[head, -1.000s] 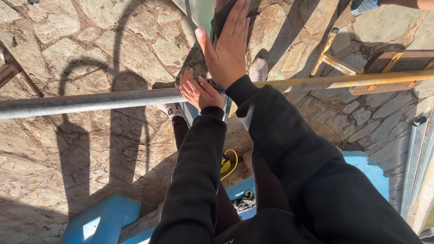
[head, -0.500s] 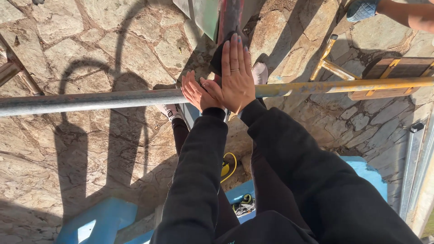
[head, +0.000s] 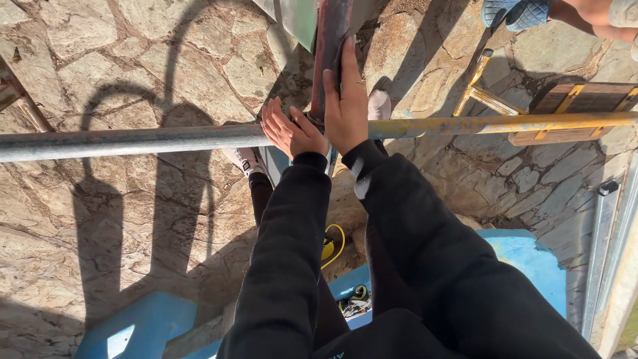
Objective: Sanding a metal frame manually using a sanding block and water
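From the head camera I saw my right hand (head: 347, 100) laid flat, fingers together and stretched upward, pressed against a dark reddish upright bar (head: 330, 46) that rose out of the top of the view. It was not closed round the bar; the palm only lay against it. My left hand (head: 289, 129) sat just beside it, fingers spread open, resting on the long grey horizontal pipe (head: 133, 141) where bar and pipe met. That pipe ran across the whole view, turning yellow and paint-worn toward the right.

Behind the bar stood a pale green panel (head: 296, 20), tilted, its upper part cut off. Below lay a floor of irregular stone slabs (head: 119, 73) crossed by curved shadows. A yellow metal frame (head: 475, 90) lay on the stones to the right, beside a brown board with yellow edging (head: 578, 100). Blue plastic shapes (head: 525, 256) showed near my legs, and a yellow cord loop (head: 332, 242) between them. Another person's blue quilted shoe (head: 515, 13) stood at the top right corner. I could see no labels or signs.
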